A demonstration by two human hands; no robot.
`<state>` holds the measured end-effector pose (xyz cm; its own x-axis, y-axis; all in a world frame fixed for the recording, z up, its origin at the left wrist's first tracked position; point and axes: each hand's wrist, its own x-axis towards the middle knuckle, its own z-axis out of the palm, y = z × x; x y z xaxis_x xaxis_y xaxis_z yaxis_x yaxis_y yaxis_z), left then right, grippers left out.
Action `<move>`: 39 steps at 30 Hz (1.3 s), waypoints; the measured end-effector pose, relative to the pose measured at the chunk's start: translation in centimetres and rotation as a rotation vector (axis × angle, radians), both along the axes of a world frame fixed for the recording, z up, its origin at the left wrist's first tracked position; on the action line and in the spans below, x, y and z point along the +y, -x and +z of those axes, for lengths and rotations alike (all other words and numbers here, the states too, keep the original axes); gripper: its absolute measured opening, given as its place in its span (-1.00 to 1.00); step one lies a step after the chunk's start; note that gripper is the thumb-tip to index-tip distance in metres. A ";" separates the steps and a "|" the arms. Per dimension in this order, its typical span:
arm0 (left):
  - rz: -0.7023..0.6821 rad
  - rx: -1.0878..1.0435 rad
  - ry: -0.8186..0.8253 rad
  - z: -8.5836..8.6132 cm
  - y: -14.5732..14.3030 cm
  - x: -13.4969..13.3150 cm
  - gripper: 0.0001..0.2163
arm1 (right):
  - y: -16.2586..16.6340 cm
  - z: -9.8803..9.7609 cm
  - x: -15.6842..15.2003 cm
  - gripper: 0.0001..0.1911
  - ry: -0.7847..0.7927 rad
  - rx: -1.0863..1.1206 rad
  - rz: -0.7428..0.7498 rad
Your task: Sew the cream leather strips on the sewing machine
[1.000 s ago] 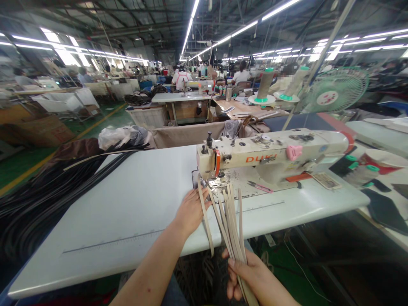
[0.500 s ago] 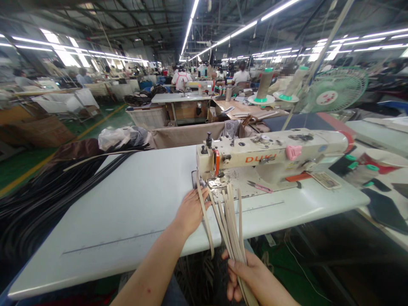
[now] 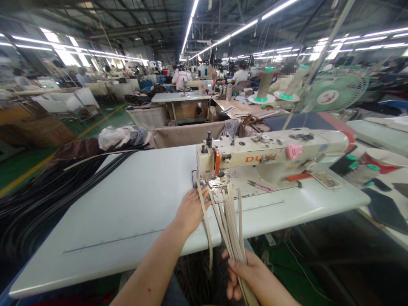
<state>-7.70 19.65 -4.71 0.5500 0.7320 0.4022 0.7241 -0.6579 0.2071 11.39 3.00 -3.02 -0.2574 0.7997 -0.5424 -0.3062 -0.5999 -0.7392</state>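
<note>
My left hand (image 3: 190, 211) lies on the table beside the sewing machine (image 3: 270, 155), fingers stretched toward the presser foot. A narrow beige strip (image 3: 206, 221) comes down from the needle area, crosses over those fingers and hangs past the table's front edge. My right hand (image 3: 247, 272) is closed around a bundle of similar beige strips (image 3: 234, 240), below the front edge. The far ends of the bundle fan out on the table near the needle plate, and one strip reaches up close to my left fingertips. The needle tip is hidden.
Pink-handled thread snips (image 3: 260, 186) lie on the machine bed. Black strips (image 3: 38, 208) drape over the table's left end. Behind the machine stand thread cones (image 3: 265, 85) and a green fan (image 3: 333, 91). Other people work at tables farther back.
The loose strip crossing my left fingers has run farther down over the table's front edge, so its free end hangs lower. Both hands stay almost in place.
</note>
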 end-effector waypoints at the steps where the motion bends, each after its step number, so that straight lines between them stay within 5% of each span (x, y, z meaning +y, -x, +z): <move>1: -0.002 0.003 0.001 0.0 0.0 0.0 -0.61 | 0.0 0.1 0.0 -0.35 0.001 0.002 0.000; 10: 0.003 0.022 0.009 -0.1 0.0 0.1 -0.61 | -0.3 2.2 -0.6 -0.51 0.016 -0.027 -0.014; 22: 0.005 0.013 0.022 -0.2 0.1 0.1 -0.59 | -0.4 1.9 -0.8 -0.52 0.010 -0.066 -0.012; 27: 0.018 0.021 0.038 -0.1 0.1 0.0 -0.59 | -1.2 1.0 -1.1 -0.44 0.017 -0.146 -0.003; 34: 0.020 0.013 0.039 0.2 0.0 -0.2 -0.60 | -3.6 -2.8 -1.1 -0.15 0.021 -0.316 0.083; 39: 0.025 0.017 0.020 0.2 0.0 -0.3 -0.61 | -3.4 -1.5 -0.9 -0.24 0.012 -0.236 0.015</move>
